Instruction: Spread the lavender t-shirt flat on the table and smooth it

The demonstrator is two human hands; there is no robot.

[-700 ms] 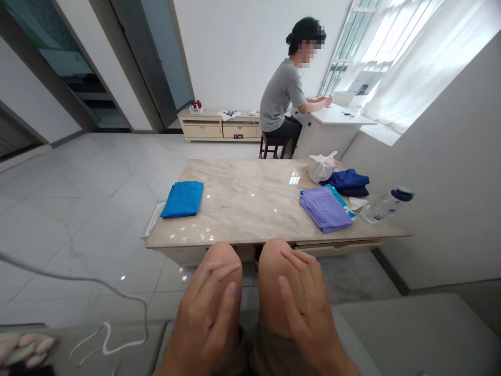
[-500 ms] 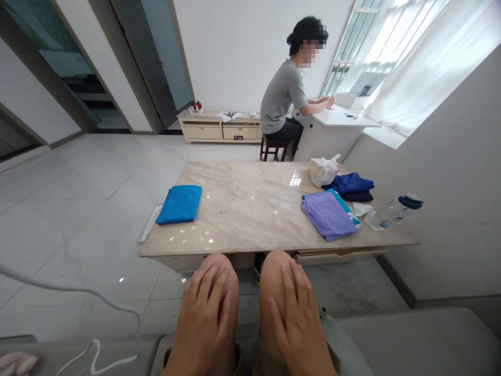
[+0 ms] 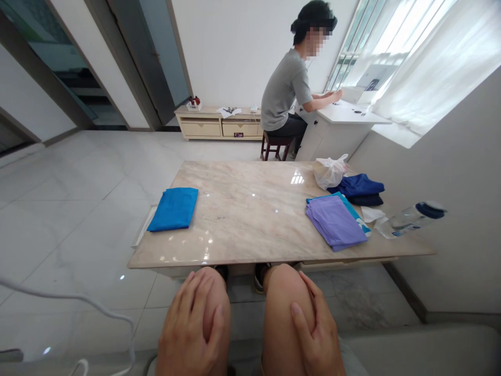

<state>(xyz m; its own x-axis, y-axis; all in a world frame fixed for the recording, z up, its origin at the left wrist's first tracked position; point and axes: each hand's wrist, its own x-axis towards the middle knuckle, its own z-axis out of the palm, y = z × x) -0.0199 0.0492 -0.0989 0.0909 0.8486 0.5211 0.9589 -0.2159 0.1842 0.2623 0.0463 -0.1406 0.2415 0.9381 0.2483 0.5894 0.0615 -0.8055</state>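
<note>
My left hand (image 3: 191, 324) rests on my left knee, fingers stretched out and holding nothing. On the outer side of my right knee lies my right hand (image 3: 319, 329), its thumb apart from the other fingers and nothing in it. Beyond my knees stands a marble-topped table (image 3: 242, 224). A folded blue cloth (image 3: 175, 209) lies at its left end. Toward the right is a folded purple cloth (image 3: 335, 222), partly over a light-blue printed piece (image 3: 355, 213). Neither hand touches the cloths.
A white plastic bag (image 3: 330, 171), dark-blue folded fabric (image 3: 358, 187) and a tilted clear water bottle (image 3: 410, 219) are on the table's right end. Another person (image 3: 285, 89) sits on a stool at a white desk (image 3: 354, 115). A white cable (image 3: 78, 297) hangs at left.
My view has come a little closer to the table. My right hand has slid outward from the top of my right knee to its side. The cloths stay where they were.
</note>
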